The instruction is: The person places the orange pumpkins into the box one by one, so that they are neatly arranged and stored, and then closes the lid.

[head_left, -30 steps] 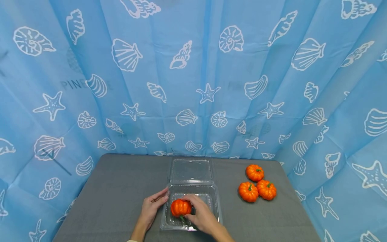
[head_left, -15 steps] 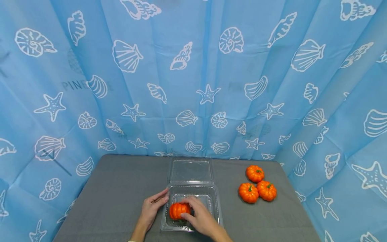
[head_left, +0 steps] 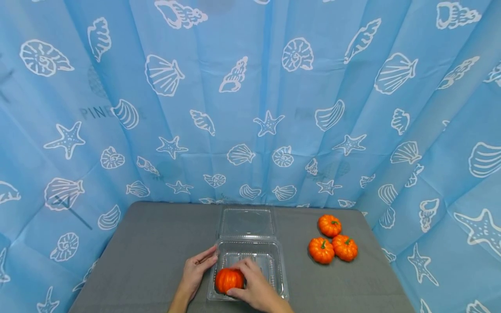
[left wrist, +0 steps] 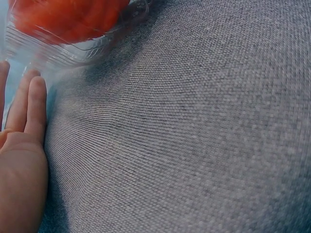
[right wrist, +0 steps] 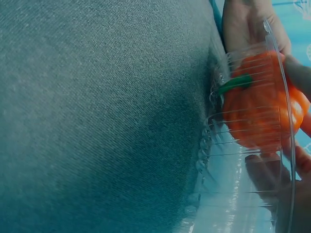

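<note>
A small orange toy pumpkin (head_left: pixel 228 280) sits in the left front part of a clear plastic clamshell container (head_left: pixel 282 271). My right hand (head_left: pixel 256 284) grips it from the right, thumb in front and fingers behind. Through the container's wall, the right wrist view shows the pumpkin (right wrist: pixel 260 114) lying on its side, its green stem (right wrist: pixel 237 83) pointing toward the wall. My left hand (head_left: pixel 194 271) rests against the container's left side. In the left wrist view, the fingers of that hand (left wrist: pixel 22 165) are straight, touching the clear plastic.
The container's lid (head_left: pixel 247 221) lies folded back behind it on the grey tabletop (head_left: pixel 164 234). Three more orange pumpkins stand clustered to the right: one at the back (head_left: pixel 329 225), two in front (head_left: pixel 321 250). A blue shell-print curtain (head_left: pixel 250 108) surrounds the table.
My right hand has moved the pumpkin left and toward the container's front left corner, turning it so its stem no longer shows in the head view. The left hand has stayed in place.
</note>
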The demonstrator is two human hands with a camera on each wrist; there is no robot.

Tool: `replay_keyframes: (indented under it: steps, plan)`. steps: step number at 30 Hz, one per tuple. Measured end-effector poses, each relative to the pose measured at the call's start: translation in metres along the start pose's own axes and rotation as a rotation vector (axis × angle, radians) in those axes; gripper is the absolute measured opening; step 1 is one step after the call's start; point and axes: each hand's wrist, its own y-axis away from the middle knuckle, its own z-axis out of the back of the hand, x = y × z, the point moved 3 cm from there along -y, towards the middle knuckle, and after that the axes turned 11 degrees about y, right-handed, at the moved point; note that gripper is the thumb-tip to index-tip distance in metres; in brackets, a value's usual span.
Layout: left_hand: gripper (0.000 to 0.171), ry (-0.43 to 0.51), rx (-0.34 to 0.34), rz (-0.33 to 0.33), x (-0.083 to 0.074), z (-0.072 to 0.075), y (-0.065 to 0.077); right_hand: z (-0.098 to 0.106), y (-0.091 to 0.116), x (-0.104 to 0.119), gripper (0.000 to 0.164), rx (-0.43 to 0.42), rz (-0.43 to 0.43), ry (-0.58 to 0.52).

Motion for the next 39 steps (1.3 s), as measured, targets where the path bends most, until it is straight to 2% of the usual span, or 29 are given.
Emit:
replay_keyframes:
  steps: [4,8,15,20,29,39]
  plan:
    - [0.046,-0.008,-0.006,0.001,0.001,0.0,0.001,0.0,0.0,0.0,0.051,0.079,-0.023,-0.038]
    - [0.046,-0.022,-0.014,-0.006,0.001,0.001,0.001,0.004,-0.001,0.0,0.049,0.095,-0.018,-0.032]
    - [0.048,-0.016,-0.022,0.009,0.0,0.001,0.002,0.018,-0.009,-0.001,0.051,0.091,-0.031,0.101]
    - [0.048,-0.015,-0.01,-0.011,-0.001,0.001,0.003,0.028,-0.014,0.0,0.061,0.088,-0.054,0.227]
    - [0.047,-0.027,-0.011,-0.031,0.001,0.002,-0.001,0.037,-0.018,0.0,0.064,0.055,-0.052,0.436]
    - [0.047,-0.017,0.005,-0.049,0.0,0.002,-0.001,0.041,-0.015,-0.017,0.074,0.029,-0.077,0.53]
